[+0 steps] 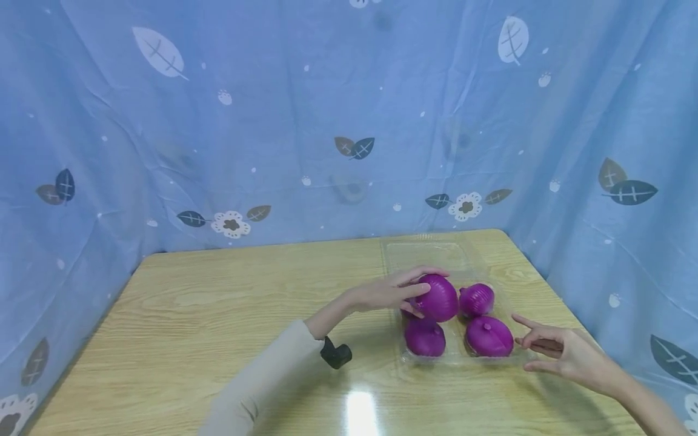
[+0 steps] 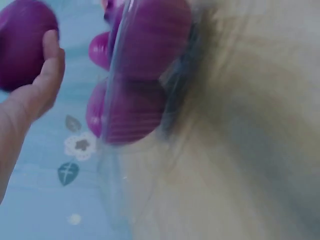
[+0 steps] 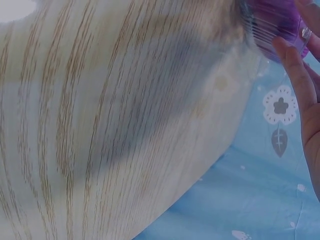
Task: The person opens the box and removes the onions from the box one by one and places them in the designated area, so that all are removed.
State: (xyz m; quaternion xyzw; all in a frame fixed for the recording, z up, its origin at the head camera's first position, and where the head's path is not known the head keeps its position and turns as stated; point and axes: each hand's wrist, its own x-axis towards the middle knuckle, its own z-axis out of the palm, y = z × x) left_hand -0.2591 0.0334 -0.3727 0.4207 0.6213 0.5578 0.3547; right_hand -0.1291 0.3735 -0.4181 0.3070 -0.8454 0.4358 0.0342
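A purple onion [image 1: 438,298] is gripped by the left hand [image 1: 388,293] above the clear plastic container [image 1: 460,361]; the left wrist view shows that onion [image 2: 25,45] held up beside the container, the hand [image 2: 37,95] round it. Inside the container lie a round onion [image 1: 425,337] at the front left, a wide one [image 1: 489,336] at the front right and a smaller one [image 1: 477,300] behind it. Part of another purple shape shows under the held onion. The right hand [image 1: 561,357], fingers spread and slightly bent, is by the container's right side, holding nothing.
The container's clear lid [image 1: 425,255] lies opened toward the back of the wooden table [image 1: 218,315]. A blue patterned curtain [image 1: 305,121] hangs behind the table and along both sides. A black strap piece [image 1: 335,353] is on the left wrist.
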